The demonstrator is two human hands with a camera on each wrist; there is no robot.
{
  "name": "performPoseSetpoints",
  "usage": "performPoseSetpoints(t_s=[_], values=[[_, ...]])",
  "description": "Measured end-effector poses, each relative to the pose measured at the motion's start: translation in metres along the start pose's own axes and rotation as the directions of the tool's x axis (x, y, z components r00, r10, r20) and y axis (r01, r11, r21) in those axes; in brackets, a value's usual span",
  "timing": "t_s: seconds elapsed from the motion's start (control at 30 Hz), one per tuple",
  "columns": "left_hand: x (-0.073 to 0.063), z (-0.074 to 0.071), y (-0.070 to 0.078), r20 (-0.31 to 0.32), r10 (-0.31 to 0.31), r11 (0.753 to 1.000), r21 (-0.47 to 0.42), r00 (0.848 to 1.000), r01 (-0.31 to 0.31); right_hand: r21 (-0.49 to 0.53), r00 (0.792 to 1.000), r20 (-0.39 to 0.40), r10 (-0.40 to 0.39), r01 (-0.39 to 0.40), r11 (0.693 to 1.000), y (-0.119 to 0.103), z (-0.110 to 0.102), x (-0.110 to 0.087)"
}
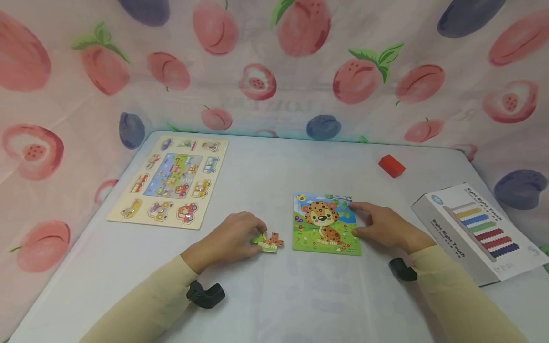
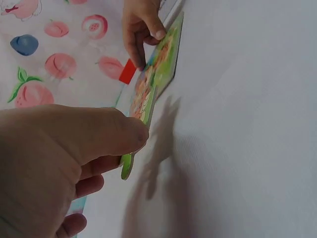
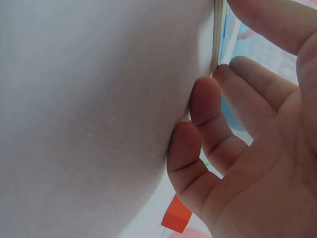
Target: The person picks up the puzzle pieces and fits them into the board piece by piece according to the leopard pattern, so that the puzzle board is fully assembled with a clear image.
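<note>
My left hand (image 1: 233,238) pinches a jigsaw puzzle piece (image 1: 270,242) between thumb and fingers, a little above the table. Orange spotted fur and green grass are printed on the piece, which the left wrist view shows nearly edge-on. Just to its right lies a square leopard puzzle board (image 1: 326,216), flat on the white tabletop. At that board's right edge is my right hand (image 1: 386,226), its thumb and forefinger touching the side with a gap between them. The right wrist view shows its other fingers (image 3: 185,148) loosely bent, resting on the table.
A wooden vehicle puzzle board (image 1: 206,179) lies at the back left. A red block (image 1: 391,166) sits at the back right, behind a white box (image 1: 480,233) picturing coloured strips. A fruit-print cloth (image 1: 291,109) hangs behind the table (image 1: 266,166).
</note>
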State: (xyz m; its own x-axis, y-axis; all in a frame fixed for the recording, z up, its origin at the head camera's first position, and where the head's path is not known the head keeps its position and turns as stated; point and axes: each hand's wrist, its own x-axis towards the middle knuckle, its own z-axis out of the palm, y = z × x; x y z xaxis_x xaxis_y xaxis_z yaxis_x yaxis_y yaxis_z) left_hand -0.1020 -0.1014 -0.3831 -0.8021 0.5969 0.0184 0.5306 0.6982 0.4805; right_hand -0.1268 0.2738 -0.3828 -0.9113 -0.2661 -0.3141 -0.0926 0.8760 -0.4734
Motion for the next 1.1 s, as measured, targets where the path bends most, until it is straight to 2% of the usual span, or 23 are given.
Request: performPoseSetpoints(t_s=[0.23, 0.47, 0.83, 1.1], values=[[0.019, 0.004, 0.018, 0.007, 0.058, 0.998, 0.014, 0.998, -0.058, 0.0, 1.0, 0.004, 0.007, -0.007, 1.0, 0.001, 0.001, 0.001], [0.034, 0.009, 0.036, 0.08, 0.031, 0.998, -0.053, 0.996, -0.027, 0.002, 1.0, 0.004, 0.009, -0.009, 1.0, 0.001, 0.001, 0.001], [0.052, 0.021, 0.047, 0.075, 0.071, 0.994, -0.092, 0.995, -0.064, 0.009, 1.0, 0.007, 0.02, -0.02, 1.0, 0.001, 0.001, 0.001], [0.061, 0.03, 0.055, 0.086, 0.044, 0.994, -0.108, 0.995, -0.034, 0.005, 1.0, 0.006, 0.008, -0.008, 1.0, 0.0, 0.0, 0.0]])
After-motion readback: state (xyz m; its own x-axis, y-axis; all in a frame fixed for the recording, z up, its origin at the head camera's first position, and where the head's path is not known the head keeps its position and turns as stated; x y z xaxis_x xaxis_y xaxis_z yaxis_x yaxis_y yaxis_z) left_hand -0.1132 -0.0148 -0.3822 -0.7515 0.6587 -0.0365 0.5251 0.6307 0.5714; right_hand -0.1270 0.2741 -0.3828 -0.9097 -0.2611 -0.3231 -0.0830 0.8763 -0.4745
